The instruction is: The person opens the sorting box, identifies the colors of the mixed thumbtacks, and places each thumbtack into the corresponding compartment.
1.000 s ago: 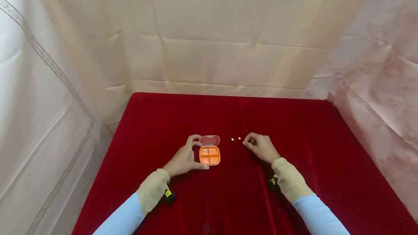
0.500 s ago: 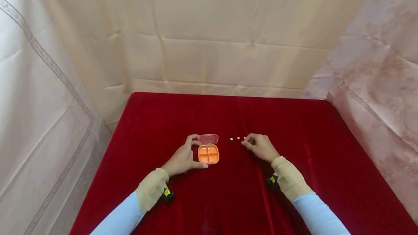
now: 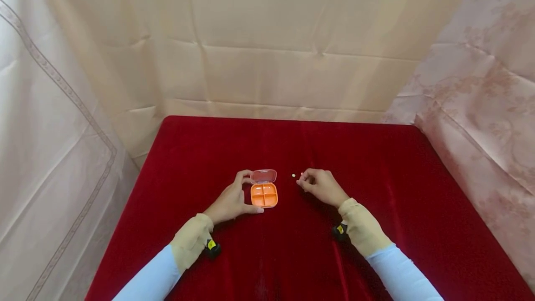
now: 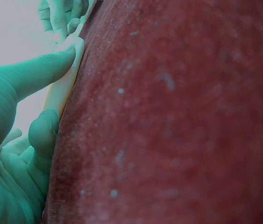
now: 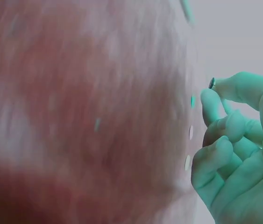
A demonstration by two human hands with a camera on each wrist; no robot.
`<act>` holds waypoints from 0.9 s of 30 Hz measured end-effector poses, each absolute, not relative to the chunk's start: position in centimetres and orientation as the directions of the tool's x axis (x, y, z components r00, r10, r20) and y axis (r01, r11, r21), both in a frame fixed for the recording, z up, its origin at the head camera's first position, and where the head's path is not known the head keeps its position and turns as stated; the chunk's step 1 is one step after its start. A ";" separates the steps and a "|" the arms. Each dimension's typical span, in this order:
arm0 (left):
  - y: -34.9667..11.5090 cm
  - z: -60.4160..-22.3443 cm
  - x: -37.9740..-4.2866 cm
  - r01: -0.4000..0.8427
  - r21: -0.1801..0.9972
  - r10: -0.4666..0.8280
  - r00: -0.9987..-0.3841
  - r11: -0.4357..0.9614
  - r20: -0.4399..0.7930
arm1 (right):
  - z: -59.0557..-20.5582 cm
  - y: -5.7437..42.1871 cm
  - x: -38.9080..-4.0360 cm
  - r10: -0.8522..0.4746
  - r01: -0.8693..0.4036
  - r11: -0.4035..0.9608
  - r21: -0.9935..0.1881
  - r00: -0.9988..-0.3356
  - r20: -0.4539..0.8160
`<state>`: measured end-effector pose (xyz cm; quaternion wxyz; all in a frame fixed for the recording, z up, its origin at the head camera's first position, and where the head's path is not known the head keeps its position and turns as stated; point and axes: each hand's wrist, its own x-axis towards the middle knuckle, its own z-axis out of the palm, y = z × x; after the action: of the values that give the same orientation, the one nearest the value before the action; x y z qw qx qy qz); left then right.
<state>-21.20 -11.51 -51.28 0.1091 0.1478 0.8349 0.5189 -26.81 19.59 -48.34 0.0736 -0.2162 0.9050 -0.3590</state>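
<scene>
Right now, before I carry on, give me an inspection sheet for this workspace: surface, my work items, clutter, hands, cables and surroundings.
Surface: creased red velvety cloth.
Work items: orange four-compartment pill box, its clear lid open; three small discs on the cloth in the right wrist view.
Clutter: pale specks on the cloth in the left wrist view.
Left hand: thumb and fingers around the pill box.
Right hand: fingers appear to pinch another small disc.
Cables: nothing seen.
Surroundings: beige drape behind, pale banded drape at the left, pink floral drape at the right.
</scene>
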 end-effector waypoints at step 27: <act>-11.4 -51.2 -21.0 0.164 0.882 0.350 -0.937 0.443 -0.002 | -48.4 15.0 -25.6 -0.496 0.253 0.062 -0.966 -0.832 -0.250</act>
<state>-21.00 -11.44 -51.20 0.0921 0.1520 0.8443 0.5056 -25.62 14.98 -48.38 0.2757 -0.0901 0.6746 -0.6788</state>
